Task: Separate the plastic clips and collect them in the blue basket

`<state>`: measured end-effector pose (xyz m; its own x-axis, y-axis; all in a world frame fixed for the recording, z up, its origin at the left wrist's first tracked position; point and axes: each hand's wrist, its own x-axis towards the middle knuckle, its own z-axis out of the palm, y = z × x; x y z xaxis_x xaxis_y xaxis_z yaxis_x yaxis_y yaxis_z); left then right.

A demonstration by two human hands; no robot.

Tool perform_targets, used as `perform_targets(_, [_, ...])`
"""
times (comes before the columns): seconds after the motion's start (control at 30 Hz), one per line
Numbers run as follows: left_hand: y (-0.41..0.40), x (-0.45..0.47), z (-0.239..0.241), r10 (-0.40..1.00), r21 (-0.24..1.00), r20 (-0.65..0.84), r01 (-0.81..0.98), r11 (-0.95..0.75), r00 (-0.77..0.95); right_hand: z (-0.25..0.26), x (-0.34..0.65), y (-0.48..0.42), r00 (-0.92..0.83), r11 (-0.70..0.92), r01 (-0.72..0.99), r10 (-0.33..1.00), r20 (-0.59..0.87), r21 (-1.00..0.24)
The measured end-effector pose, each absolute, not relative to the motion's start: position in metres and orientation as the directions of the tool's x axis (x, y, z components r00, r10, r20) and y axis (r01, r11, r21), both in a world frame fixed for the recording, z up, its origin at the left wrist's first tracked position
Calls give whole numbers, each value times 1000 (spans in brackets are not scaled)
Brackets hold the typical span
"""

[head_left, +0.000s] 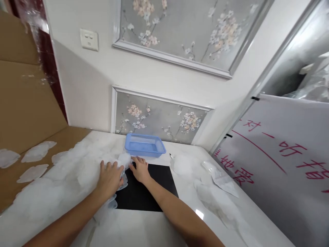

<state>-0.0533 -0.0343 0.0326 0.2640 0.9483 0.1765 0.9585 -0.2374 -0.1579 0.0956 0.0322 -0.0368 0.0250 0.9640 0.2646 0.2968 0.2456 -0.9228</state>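
My left hand (109,180) lies palm down over the heap of white fluffy stuffing (87,168), its fingers a little apart. Close by its thumb are several clear plastic pieces (122,182), partly hidden under the hand. My right hand (141,170) reaches over the left part of a black mat (154,181). Its thumb and forefinger are at the edge of a small tuft of white stuffing (124,160) and seem to pinch it. Just beyond the right hand stands a light blue plastic basket (146,152), with nothing visible inside.
Cardboard (28,99) rises on the left, with several translucent plastic pieces (33,173) lying on its lower flap. More stuffing (183,164) and a clear plastic bag (221,176) lie right of the mat. A whiteboard (277,164) with red writing borders the white table.
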Motion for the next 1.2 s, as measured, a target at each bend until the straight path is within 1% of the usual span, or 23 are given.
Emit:
perform_targets(0.07, [-33,-58,28,954,-155,196,968,-199,227,-32,73,34,-16,272,325,959,282,-906])
perform_targets(0.13, [-28,-63,21,939,-146,241,965,-217,247,-30,56,32,-48,306,328,950,308,-894])
perform_targets(0.2, [-21,-69,13,889,-115,273,930,-349,367,-30,48,27,-66,342,306,938,339,-888])
perform_targets(0.27, [-15,-72,7,852,-58,256,887,-457,456,-32,48,22,-65,364,272,930,361,-891])
perform_targets(0.33, [-11,-73,4,862,-5,233,887,-462,450,-35,52,21,-48,361,238,932,360,-902])
perform_targets(0.4, [-11,-71,6,879,13,245,905,-425,409,-40,59,22,-18,329,213,943,333,-920])
perform_targets(0.53, [-11,-67,14,869,-14,291,910,-414,400,-45,72,25,67,250,184,962,266,-951])
perform_targets(0.6, [-9,-65,14,868,-50,294,913,-405,401,-41,81,26,153,259,231,942,297,-938])
perform_targets(0.67, [-8,-62,11,868,-89,296,916,-390,399,-34,91,30,224,259,319,914,338,-912])
perform_targets(0.73, [-7,-59,5,865,-117,288,911,-395,412,-29,100,35,214,212,348,930,298,-913])
perform_targets(0.8, [-6,-57,-1,861,-134,259,899,-417,438,-28,108,42,163,156,284,964,208,-946])
perform_targets(0.87, [-5,-56,-5,861,-141,227,890,-433,455,-30,111,46,153,141,217,972,176,-966])
perform_targets(0.97, [-6,-56,-6,857,-120,223,886,-449,465,-37,112,47,194,172,218,957,216,-961])
perform_targets(1.07, [-8,-58,-3,845,-68,221,872,-485,487,-42,113,45,203,204,241,945,255,-949])
perform_targets(1.2, [-12,-61,6,840,-6,203,859,-513,503,-45,115,43,181,206,235,951,251,-950])
